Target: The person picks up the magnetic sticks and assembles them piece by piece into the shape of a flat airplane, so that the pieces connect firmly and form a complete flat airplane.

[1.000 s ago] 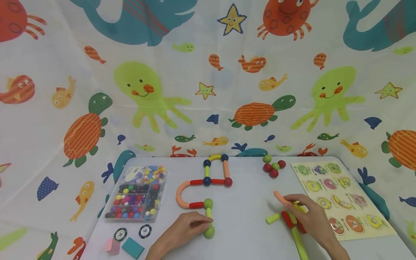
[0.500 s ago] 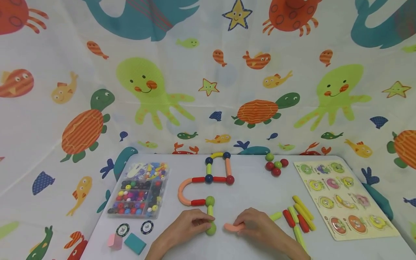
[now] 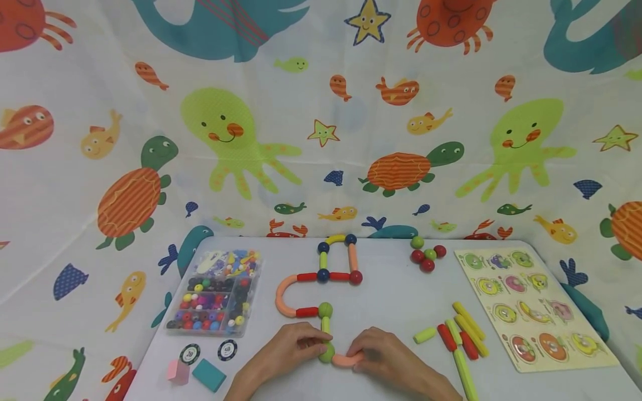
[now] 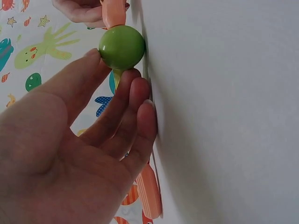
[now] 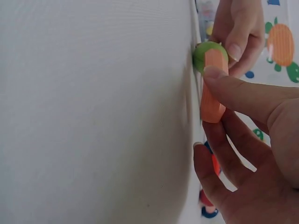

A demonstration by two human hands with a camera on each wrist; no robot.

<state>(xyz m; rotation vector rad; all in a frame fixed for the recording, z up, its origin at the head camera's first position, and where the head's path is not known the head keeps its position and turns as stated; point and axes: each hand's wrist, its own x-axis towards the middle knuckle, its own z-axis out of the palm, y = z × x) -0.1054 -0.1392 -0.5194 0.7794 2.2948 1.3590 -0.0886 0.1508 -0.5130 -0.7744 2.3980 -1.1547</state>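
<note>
My left hand holds the green ball at the near end of a chain of magnetic rods and balls, thumb and fingertips against it. A short light-green rod leads from that ball to another green ball; the fingers partly cover it. Between thumb and fingers, my right hand pinches a curved salmon-coloured magnetic rod. One end of this rod meets the held green ball. Farther along, the chain has red rods, a curved salmon rod and a loop with dark-blue balls.
Several loose rods lie right of my right hand, beside a fruit-picture board. Red and green balls sit at the back. On the left are a bead box, two chips, a teal block and a pink block.
My right hand has carried the curved salmon rod left from the loose rods to the near green ball, where its end now touches. My left hand has stayed at that ball.
</note>
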